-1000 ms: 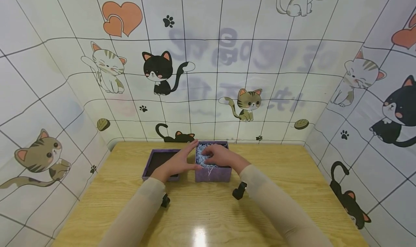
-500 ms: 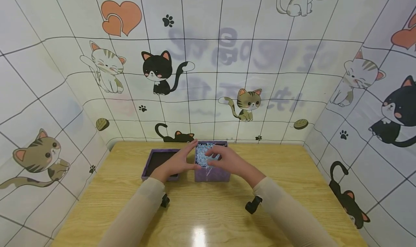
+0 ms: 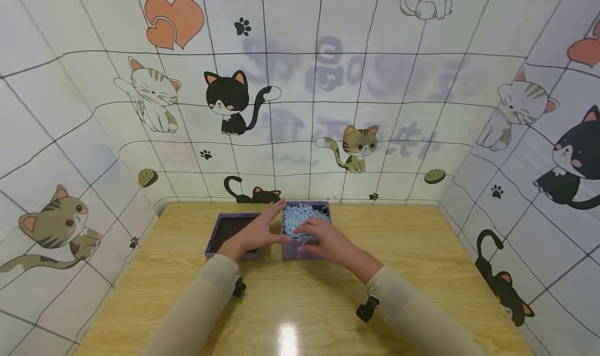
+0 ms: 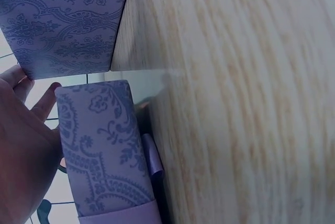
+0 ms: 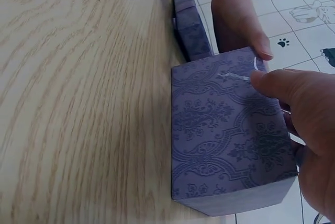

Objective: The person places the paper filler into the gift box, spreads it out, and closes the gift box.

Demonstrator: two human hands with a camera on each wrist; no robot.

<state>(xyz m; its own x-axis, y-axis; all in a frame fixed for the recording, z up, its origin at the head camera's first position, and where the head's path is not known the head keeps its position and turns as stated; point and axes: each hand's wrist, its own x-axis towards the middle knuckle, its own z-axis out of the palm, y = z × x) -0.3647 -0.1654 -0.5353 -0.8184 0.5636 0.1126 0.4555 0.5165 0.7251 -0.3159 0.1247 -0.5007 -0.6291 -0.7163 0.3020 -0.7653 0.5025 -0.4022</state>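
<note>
A purple patterned box [image 3: 290, 250] stands near the table's back, filled with light-blue shredded paper [image 3: 300, 215]. My left hand [image 3: 253, 238] spans its left side, with fingertips at the back corner and thumb at the front corner. My right hand [image 3: 330, 244] reaches over the front right of the box. Its bent fingers are above the paper. In the right wrist view, the right thumb [image 5: 275, 82] touches a pale strand [image 5: 235, 76] hanging over the front wall. A gap shows between thumb and index finger in the head view.
A shallow purple box lid [image 3: 212, 241] with a dark inside lies to the left of the box, partly behind my left hand. In the left wrist view a ribbon [image 4: 152, 156] shows beside it. The wooden table [image 3: 394, 231] meets a cat-patterned wall [image 3: 300, 111] behind.
My right hand has come up out of the box, drawn back, then lowered to its front edge. More blue paper is uncovered. My left hand stays in place.
</note>
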